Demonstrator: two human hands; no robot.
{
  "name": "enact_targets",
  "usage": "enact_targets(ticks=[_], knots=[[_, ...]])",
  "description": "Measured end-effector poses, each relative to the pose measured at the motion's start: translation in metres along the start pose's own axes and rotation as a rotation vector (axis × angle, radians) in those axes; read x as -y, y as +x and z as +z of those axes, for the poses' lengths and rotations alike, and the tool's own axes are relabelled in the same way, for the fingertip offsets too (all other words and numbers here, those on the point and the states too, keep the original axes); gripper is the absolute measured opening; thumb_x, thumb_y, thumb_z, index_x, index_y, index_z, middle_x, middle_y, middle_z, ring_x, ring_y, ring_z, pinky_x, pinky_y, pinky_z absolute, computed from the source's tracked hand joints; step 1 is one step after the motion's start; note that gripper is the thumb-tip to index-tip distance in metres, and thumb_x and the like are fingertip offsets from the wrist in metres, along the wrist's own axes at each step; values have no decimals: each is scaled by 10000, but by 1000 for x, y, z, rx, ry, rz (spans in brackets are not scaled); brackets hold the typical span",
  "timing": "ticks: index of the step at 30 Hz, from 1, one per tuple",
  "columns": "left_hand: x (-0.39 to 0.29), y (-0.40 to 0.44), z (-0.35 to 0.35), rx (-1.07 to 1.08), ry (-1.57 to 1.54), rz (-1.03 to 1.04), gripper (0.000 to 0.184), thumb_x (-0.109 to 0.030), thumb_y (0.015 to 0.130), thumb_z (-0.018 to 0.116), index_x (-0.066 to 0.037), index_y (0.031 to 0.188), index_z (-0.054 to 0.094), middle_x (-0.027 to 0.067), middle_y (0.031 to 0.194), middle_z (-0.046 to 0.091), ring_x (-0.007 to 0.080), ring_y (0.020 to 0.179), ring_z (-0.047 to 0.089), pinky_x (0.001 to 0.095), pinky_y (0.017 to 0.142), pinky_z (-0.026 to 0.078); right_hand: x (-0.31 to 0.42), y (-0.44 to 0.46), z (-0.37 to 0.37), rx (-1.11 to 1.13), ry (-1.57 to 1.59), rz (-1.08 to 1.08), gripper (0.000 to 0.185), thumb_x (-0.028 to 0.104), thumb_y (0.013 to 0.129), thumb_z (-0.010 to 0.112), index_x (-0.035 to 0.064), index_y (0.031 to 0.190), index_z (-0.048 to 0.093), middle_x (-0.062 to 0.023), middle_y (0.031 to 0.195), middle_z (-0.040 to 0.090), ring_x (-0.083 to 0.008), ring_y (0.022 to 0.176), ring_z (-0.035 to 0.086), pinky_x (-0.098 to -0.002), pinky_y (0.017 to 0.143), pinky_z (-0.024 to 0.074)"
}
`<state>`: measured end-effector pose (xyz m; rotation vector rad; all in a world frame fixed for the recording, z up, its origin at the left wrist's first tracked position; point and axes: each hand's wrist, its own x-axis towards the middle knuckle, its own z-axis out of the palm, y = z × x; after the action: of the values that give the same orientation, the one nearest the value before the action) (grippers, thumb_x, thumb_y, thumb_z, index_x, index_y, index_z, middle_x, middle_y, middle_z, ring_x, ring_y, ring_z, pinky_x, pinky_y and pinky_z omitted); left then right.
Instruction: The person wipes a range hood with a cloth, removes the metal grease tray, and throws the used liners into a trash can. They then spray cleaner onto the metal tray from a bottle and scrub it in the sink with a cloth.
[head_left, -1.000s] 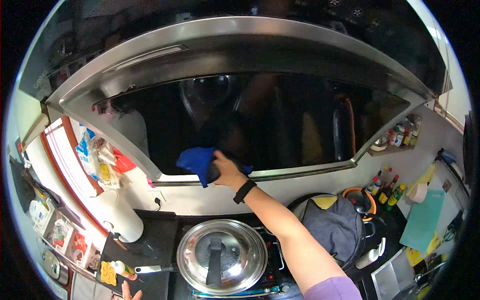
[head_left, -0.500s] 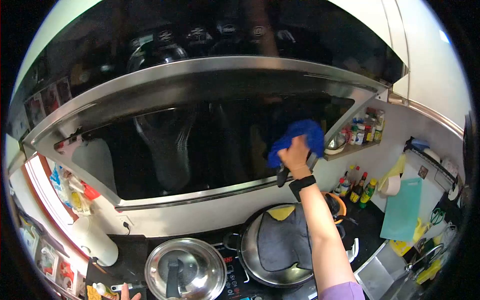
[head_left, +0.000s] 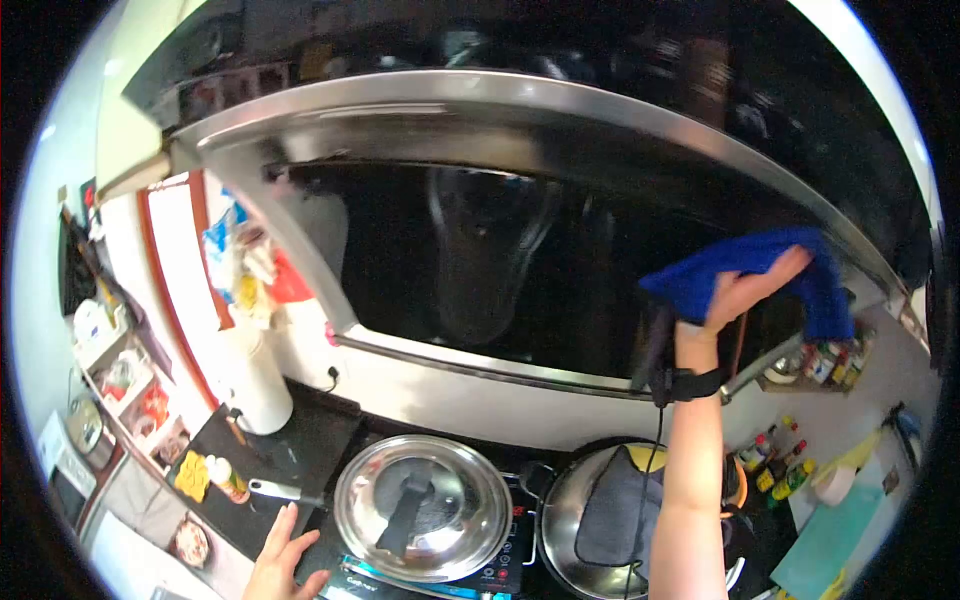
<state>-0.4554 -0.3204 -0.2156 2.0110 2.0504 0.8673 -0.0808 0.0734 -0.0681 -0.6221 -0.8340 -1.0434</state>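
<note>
1. The blue cloth (head_left: 700, 277) has been carried rightward across the dark panel (head_left: 390, 265): it was seen near the panel's lower left a second ago, and is now found at the panel's right end, right of centre in the frame. The view has also shifted, so position was judged against the panel.
2. The work is therefore judged to be centred on the right end; the panel's left and middle are left uncovered by the cloth.
3. Right hand (head_left: 755, 290): the cloth is gripped beneath fingers and thumb, with a loose end hanging to the right. Pressure against the panel cannot be told.
4. Left hand (head_left: 283, 560): held at lower left, fingers spread, nothing grasped. More of it is shown than a second ago.
5. A black wristband (head_left: 695, 384) is worn on the right wrist; a thin cord (head_left: 655, 440) is seen hanging beside the forearm.
6. Surface: on the black counter (head_left: 320, 430), a yellow sponge (head_left: 192, 478) and a small bottle (head_left: 228, 480) are noted side by side at lower left. A lidded pan (head_left: 455, 490) is placed at lower centre; a large pot (head_left: 565, 525), partly covered by a grey cloth (head_left: 610, 515), is placed to its right.
7. Room: hanging bags (head_left: 255, 270) are noted at left; sauce bottles (head_left: 793, 480) and a teal board (head_left: 830, 550) at lower right.
</note>
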Motion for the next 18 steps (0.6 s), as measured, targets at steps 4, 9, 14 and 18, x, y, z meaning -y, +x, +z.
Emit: enact_targets(ticks=[4,9,14,18], knots=[[24,-11,-19,-56,-32,-38,495,-20,756,619,-13,1226,464,223,1408,285,363,1301,287,379,1054,257,91,-72,19,316,181,-81,687,158,764,501,-84,1344,224,-318,1391,216,-474,1295,197,-504,1072,164],[66,-30,-46,-111,-63,-90,509,-14,745,628,-22,1228,467,204,1423,272,351,1319,261,375,1065,235,213,-81,48,628,464,-154,511,168,739,540,-45,1195,447,-258,1183,487,-416,1084,472,-447,963,351],[110,-45,-66,-144,-86,-147,552,-4,729,619,-36,1252,444,192,1432,265,343,1331,242,379,1075,214,314,-67,82,535,555,-349,378,215,738,578,55,1080,584,-123,1070,599,-351,987,547,-377,952,371],[144,-47,-71,-152,-103,-193,528,-20,749,611,-36,1250,446,190,1431,267,341,1332,240,381,1076,210,368,-61,94,498,626,-568,337,251,687,646,91,983,634,-70,943,620,-265,928,565,-446,1008,314]])
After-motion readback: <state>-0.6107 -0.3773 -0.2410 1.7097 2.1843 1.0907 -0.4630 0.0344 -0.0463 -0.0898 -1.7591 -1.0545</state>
